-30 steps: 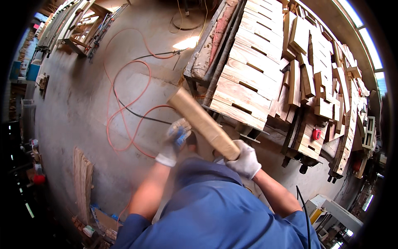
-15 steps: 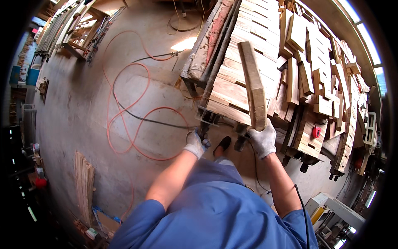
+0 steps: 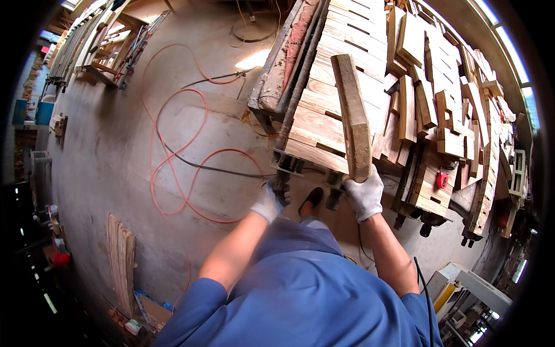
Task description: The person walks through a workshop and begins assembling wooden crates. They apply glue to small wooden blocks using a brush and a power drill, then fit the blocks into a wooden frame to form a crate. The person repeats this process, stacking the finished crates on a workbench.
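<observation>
R hand (image 3: pixel 364 195), gloved, grips the near end of a plank (image 3: pixel 351 115) lying across the pallet (image 3: pixel 324 124). L hand (image 3: pixel 270 199), gloved, at pallet's near edge; grip can't tell. Orange hose (image 3: pixel 173 173) on floor beyond.

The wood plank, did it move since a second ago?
Yes. The wood plank swung from across the person's front, off the slatted boards, to up over them, gripped by the right hand.
</observation>
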The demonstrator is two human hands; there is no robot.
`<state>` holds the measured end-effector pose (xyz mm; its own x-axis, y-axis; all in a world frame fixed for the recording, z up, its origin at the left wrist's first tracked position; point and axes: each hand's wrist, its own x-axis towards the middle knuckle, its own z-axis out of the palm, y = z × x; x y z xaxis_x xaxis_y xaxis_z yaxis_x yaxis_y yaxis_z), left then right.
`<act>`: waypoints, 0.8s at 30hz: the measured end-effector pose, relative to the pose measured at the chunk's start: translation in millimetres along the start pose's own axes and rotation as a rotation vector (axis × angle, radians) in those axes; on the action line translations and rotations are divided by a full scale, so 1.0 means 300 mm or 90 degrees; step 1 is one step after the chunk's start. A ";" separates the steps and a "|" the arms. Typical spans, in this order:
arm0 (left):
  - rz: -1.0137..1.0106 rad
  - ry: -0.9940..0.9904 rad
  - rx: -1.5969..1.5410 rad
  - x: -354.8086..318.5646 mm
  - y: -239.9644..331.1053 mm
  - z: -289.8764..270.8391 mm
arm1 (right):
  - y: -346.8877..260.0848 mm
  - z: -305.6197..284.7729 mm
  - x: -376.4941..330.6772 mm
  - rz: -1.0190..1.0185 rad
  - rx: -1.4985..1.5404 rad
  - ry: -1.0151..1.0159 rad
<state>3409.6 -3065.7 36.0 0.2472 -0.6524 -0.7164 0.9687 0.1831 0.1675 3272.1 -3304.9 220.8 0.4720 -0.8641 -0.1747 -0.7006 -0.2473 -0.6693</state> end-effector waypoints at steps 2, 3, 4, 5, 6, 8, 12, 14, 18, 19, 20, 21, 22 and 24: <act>-0.103 -0.083 -0.108 0.027 0.003 -0.035 | -0.012 -0.004 0.000 -0.003 0.004 0.001; -0.079 -0.030 -0.072 0.017 0.005 -0.020 | -0.009 -0.005 0.000 -0.001 0.000 0.002; -0.019 0.075 0.023 -0.015 0.010 0.029 | -0.006 -0.005 0.001 0.000 -0.002 0.003; 0.079 0.191 0.175 -0.043 0.001 0.085 | -0.002 -0.005 0.002 0.002 -0.004 0.004; 0.160 0.265 0.330 -0.074 -0.003 0.117 | -0.004 -0.003 0.001 0.000 -0.002 0.006; 0.435 0.243 0.655 -0.072 -0.020 0.082 | -0.005 0.002 -0.002 -0.002 0.004 0.009; 0.256 0.183 0.472 -0.063 -0.003 0.077 | -0.009 -0.006 -0.002 0.000 -0.004 0.008; 0.029 0.018 0.151 -0.017 0.009 0.007 | -0.010 -0.008 -0.001 -0.001 -0.003 0.001; -0.145 -0.184 -0.054 0.046 0.020 -0.112 | -0.019 -0.010 0.003 0.003 -0.006 -0.010; -0.136 -0.149 -0.022 0.019 0.031 -0.073 | -0.014 -0.010 0.001 0.007 -0.005 -0.006; -0.006 -0.038 0.162 -0.004 0.025 -0.024 | -0.009 -0.009 0.000 0.010 -0.004 -0.002; 0.128 0.076 0.344 -0.037 0.006 0.031 | -0.011 -0.006 -0.001 0.004 -0.004 0.003; 0.263 0.193 0.523 -0.061 -0.010 0.065 | -0.008 -0.002 0.000 -0.002 -0.005 0.007; 0.439 0.225 0.765 -0.105 -0.015 0.100 | -0.006 0.001 -0.001 -0.005 -0.001 0.009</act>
<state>3398.0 -3068.1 78.2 0.8228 -0.4439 -0.3550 0.1332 -0.4566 0.8796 3273.4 -3304.0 221.7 0.4701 -0.8682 -0.1588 -0.6979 -0.2555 -0.6691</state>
